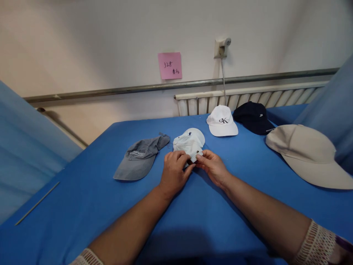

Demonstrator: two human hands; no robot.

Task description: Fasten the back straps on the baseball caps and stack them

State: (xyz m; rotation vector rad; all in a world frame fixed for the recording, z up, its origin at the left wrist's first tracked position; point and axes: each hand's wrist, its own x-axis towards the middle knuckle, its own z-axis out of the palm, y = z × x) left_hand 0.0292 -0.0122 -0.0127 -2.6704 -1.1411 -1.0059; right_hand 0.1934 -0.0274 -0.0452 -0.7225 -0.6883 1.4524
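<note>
The pale cap (pixel 184 142) lay on the blue cover (pixel 209 217), its brim pointing away from the person, between a grey cap (pixel 138 158) and 3 others: white (pixel 223 129), dark (pixel 250 118) and beige (pixel 306 147). From where I stood, both hands had its near edge. The right hand (pixel 213 168) pinched the strap end between thumb and fingers; the left hand (pixel 172 175) gripped beside it, fingertips bent inward. With just 2 small holds on soft cloth — and fingers crowding the strap — a loose pinch could have let it slip, or a hard tug could have twisted the crown out of shape.
</note>
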